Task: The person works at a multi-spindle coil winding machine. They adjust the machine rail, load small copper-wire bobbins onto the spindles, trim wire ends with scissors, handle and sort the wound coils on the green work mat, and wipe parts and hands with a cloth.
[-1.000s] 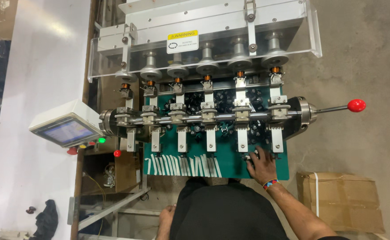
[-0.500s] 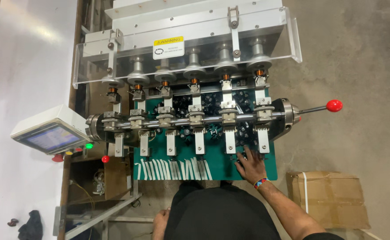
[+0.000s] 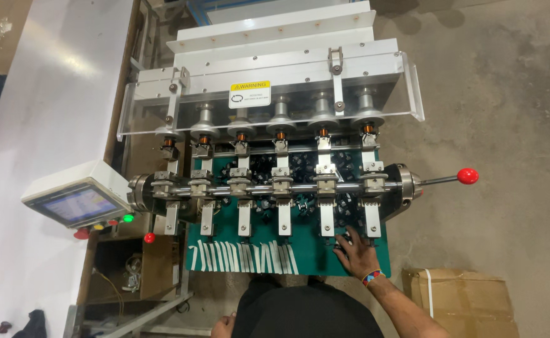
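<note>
Single head-worn camera, looking steeply down from above the person. It faces the machine (image 3: pixel 275 181) at moderate range. Floor (image 3: pixel 506 156) fills the right side.

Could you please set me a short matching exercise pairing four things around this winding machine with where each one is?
Things:
1. right hand
2. lever knob
3. cardboard box
4. control panel

Places:
A. floor, right of the machine
B. machine's left end
C. green mat, near edge
D. end of a rod on the machine's right

Pairs: 1-C, 2-D, 3-A, 4-B
</note>
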